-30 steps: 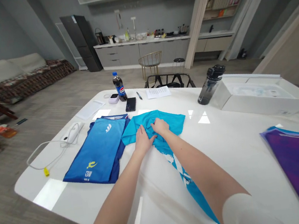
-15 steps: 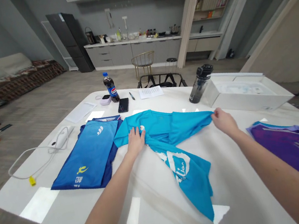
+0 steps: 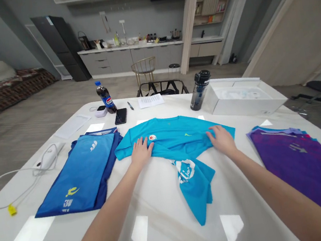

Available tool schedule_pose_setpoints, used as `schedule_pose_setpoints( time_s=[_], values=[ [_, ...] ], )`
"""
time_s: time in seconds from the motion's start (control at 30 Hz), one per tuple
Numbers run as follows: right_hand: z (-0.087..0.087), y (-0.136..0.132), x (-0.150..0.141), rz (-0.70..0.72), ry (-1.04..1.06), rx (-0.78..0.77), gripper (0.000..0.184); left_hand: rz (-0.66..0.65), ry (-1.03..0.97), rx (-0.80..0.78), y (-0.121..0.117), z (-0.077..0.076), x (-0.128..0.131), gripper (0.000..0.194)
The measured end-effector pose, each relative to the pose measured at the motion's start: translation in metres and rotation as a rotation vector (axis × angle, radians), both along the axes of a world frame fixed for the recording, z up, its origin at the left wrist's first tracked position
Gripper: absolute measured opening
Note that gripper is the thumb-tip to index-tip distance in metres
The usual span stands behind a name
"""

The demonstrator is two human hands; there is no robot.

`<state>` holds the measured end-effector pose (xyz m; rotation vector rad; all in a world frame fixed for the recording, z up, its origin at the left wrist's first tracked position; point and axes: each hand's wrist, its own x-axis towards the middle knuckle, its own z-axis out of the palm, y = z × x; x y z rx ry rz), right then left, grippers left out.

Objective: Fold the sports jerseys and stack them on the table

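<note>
Two hands [image 3: 181, 145] flat; turquoise shirt [image 3: 177, 132] | long axis left–right

At five o'clock, white lettering on the turquoise shirt [image 3: 174, 136] reads "lian". The bottle [image 3: 106, 98] at ten o'clock bears a Pepsi emblem; characters on the folded blue shirt [image 3: 79, 171] at eight o'clock are illegible.

The scene is viewed from head height, above and behind the left hand [image 3: 142, 152] and the right hand [image 3: 222, 140], with the lens faced forward and down. Both hands are seen from fairly near; beyond them, the table's far edge [image 3: 169, 98] and, much farther off, the kitchen counter [image 3: 134, 47] are taken in.
</note>
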<state>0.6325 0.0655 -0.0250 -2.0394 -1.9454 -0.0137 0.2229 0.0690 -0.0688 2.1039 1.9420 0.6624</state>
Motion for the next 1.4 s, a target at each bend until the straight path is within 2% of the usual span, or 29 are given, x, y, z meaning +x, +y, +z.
schedule_pose_setpoints(
  time_s=[0.07,0.17,0.27,0.5,0.67,0.77,0.83,0.97,1.07,1.17,1.23,1.3,1.4],
  values=[
    [-0.010,-0.006,-0.021,0.116,0.009,-0.114,0.053,-0.003,-0.005,-0.008,0.005,-0.004,0.004,0.062],
    [-0.027,-0.002,-0.033,0.071,-0.030,-0.227,0.059,-0.007,-0.021,0.006,0.017,-0.008,0.011,0.062],
    [-0.037,0.014,-0.028,0.035,-0.072,-0.234,0.064,-0.020,-0.037,0.006,0.036,-0.009,0.016,0.064],
    [-0.042,0.051,-0.014,0.029,-0.106,-0.212,0.068,-0.085,0.014,-0.015,0.080,-0.009,0.017,0.064],
    [-0.036,0.052,-0.020,0.018,-0.084,-0.164,0.065,-0.095,0.057,-0.006,0.087,-0.004,0.018,0.062],
    [-0.023,0.037,-0.030,-0.023,-0.049,-0.022,0.058,-0.130,0.036,0.093,0.070,0.011,0.035,0.052],
    [-0.014,0.017,-0.037,-0.038,-0.003,0.031,0.052,-0.218,0.010,0.160,0.050,0.025,0.057,0.046],
    [-0.006,-0.034,-0.042,0.026,0.108,-0.097,0.048,-0.425,-0.004,0.168,-0.001,0.050,0.112,0.040],
    [-0.006,-0.070,-0.039,0.033,0.123,-0.230,0.046,-0.511,0.041,0.101,-0.031,0.061,0.140,0.039],
    [-0.003,-0.096,-0.043,0.076,0.152,-0.329,0.024,-0.535,0.083,0.021,-0.050,0.068,0.148,0.042],
    [0.004,-0.110,-0.052,0.135,0.273,-0.326,0.014,-0.562,0.112,0.027,-0.064,0.074,0.144,0.046],
    [0.019,-0.125,-0.065,0.191,0.446,-0.257,0.014,-0.633,0.136,0.081,-0.082,0.084,0.137,0.056],
    [0.050,-0.153,-0.089,0.283,0.651,-0.093,0.018,-0.769,0.118,0.129,-0.114,0.102,0.124,0.072]
  ],
)
